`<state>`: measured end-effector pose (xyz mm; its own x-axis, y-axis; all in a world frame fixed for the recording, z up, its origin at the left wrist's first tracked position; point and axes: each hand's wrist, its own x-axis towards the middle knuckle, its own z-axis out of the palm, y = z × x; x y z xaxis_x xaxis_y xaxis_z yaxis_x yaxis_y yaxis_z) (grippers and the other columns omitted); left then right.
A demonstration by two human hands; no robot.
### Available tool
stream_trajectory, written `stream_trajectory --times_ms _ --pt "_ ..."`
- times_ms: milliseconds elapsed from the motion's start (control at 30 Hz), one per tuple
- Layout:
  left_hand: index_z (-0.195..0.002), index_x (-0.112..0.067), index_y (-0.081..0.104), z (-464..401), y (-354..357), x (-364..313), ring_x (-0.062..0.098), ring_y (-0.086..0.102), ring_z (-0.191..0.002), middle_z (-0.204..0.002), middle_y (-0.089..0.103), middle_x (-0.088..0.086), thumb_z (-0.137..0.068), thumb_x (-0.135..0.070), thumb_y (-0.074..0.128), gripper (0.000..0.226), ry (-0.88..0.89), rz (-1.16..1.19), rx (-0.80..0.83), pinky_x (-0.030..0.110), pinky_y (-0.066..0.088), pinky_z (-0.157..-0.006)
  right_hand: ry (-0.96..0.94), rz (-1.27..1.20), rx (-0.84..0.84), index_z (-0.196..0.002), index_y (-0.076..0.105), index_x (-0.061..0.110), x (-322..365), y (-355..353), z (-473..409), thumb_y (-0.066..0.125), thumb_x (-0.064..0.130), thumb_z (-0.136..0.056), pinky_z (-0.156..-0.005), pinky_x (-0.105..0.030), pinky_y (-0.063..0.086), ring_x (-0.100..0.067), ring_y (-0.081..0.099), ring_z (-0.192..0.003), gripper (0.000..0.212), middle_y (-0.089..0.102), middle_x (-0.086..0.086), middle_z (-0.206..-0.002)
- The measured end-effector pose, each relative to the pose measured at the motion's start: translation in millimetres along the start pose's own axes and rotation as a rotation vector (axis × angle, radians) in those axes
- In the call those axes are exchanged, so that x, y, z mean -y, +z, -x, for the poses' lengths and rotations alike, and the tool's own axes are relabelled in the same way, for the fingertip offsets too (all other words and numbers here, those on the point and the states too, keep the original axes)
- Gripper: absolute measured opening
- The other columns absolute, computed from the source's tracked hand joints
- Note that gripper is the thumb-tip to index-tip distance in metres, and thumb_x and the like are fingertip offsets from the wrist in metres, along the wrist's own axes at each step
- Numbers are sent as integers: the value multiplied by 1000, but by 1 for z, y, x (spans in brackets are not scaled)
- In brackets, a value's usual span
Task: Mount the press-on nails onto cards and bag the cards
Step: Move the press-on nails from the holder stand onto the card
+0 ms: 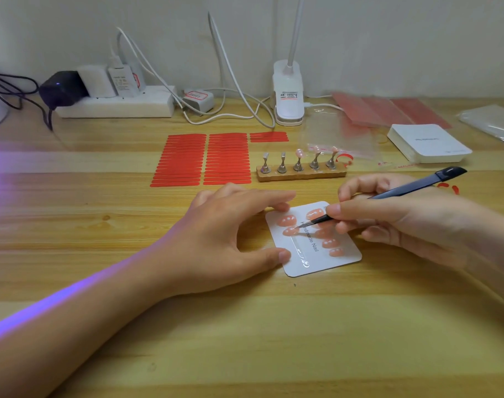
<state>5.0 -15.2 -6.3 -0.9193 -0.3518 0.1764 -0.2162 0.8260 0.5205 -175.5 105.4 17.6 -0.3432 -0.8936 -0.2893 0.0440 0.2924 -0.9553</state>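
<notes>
A white card [339, 261] printed "Handmade Nail" lies on the wooden desk, with several pink press-on nails stuck on it in two columns. My left hand [230, 234] presses the card's left edge with straight fingertips and thumb. My right hand [403, 222] pinches dark tweezers [388, 195], whose tip touches a pink nail [291, 231] in the left column. Behind the card, a wooden nail stand [301, 171] has five metal pegs; three carry pink nails and the two at the left are bare.
Rows of red adhesive strips [204, 159] lie behind my left hand. A stack of white cards [430, 143], clear bags [339, 136] and red sheets [388, 110] sit at the back right. A power strip [115, 106], cables and a clip lamp [288, 93] line the wall.
</notes>
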Motion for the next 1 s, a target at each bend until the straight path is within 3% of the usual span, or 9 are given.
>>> stream_trajectory --times_ms 1000 --pt "-114 -62 29 1 0 2 -16 31 -116 -116 42 -44 -69 -56 56 53 1 8 3 20 18 -103 -77 42 -18 -68 57 15 -4 4 3 74 19 -51 -40 -12 44 -9 69 -58 25 70 -5 -64"
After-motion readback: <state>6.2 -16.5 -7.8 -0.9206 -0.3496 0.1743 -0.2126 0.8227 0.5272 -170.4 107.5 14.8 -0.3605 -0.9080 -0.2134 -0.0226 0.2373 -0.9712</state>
